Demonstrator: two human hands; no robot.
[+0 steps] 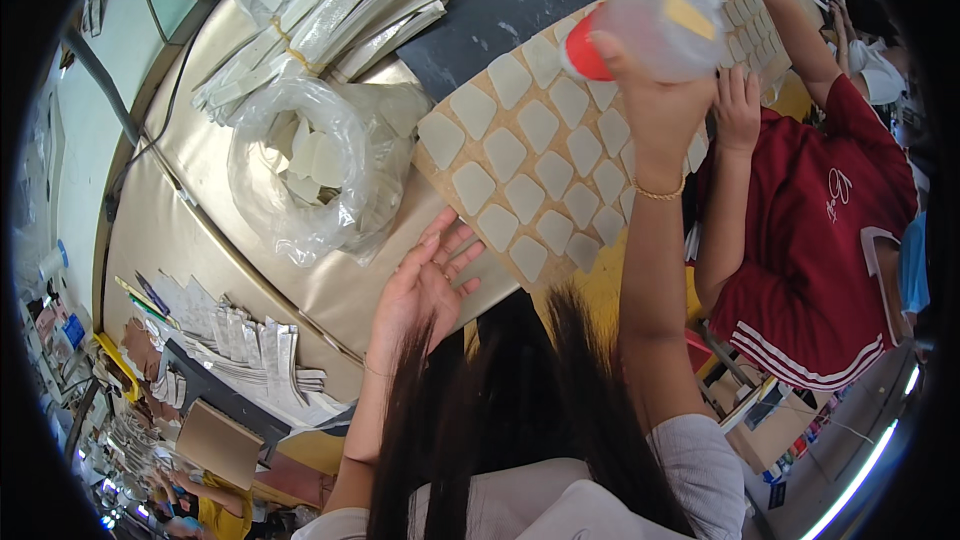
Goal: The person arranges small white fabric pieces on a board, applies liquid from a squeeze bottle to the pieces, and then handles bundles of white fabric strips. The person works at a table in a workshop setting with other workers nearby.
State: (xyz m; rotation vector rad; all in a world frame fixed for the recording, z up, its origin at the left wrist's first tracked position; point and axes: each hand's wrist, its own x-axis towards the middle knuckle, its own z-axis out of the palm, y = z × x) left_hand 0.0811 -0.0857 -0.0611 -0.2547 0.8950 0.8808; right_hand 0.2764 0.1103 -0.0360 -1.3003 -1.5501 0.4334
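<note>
My right hand [662,105] is closed around a translucent plastic container with a red end [690,15], raised above a brown board [440,178]. Motion smears the container, so its exact kind is unclear; a yellowish patch shows on its side. Rows of flat, pale, rounded pieces [505,153] cover the board. Palm up and fingers spread, my left hand [418,285] lies beside the board's near left edge, holding nothing. Whether its fingertips touch the board I cannot tell.
An open plastic bag [350,175] of pale pieces stands left of the board, with bundled strips [330,25] behind it. A dark sheet [520,10] lies beyond. More strips [250,340] sit lower left. At right, a co-worker in a red shirt [800,230] reaches toward the board.
</note>
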